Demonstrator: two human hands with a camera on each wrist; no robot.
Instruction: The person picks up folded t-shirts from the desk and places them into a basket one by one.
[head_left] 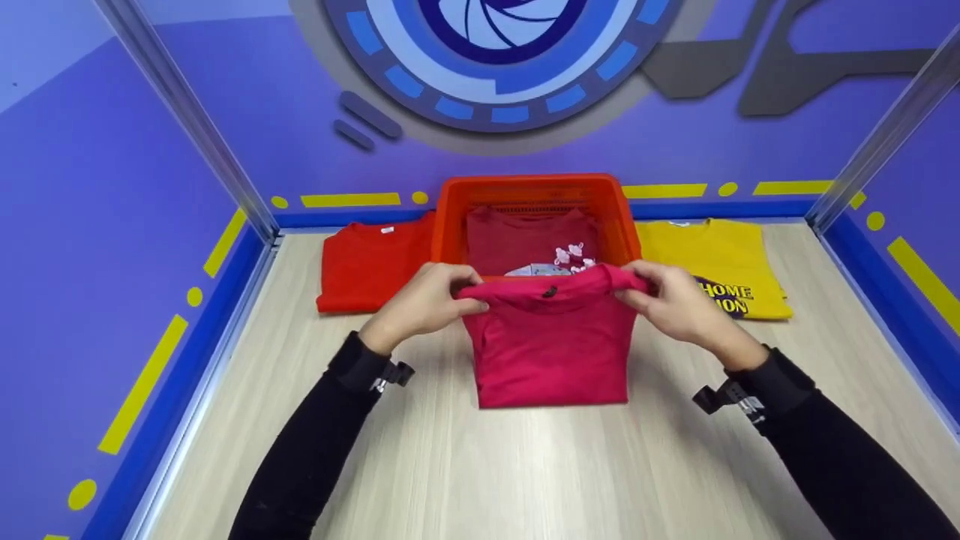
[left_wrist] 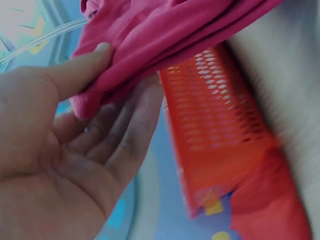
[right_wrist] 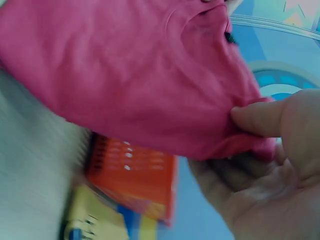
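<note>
A folded pink T-shirt (head_left: pixel 551 352) hangs between both hands in front of the basket, its neckline at the top. My left hand (head_left: pixel 433 301) pinches its upper left corner, thumb in front and fingers behind, as the left wrist view also shows. The upper right corner is pinched by my right hand (head_left: pixel 673 304) in the same way. Behind the shirt stands an orange-red plastic basket (head_left: pixel 534 182), its front wall largely hidden by the pink cloth. Inside it lies a dark red folded T-shirt (head_left: pixel 510 244) with a pale flower print.
Left of the basket, a folded red T-shirt (head_left: pixel 367 262) lies on the wooden table (head_left: pixel 405 465). A folded yellow T-shirt (head_left: pixel 705 255) with dark lettering lies on the right. Blue printed panels (head_left: pixel 247 135) rise at the back and both sides.
</note>
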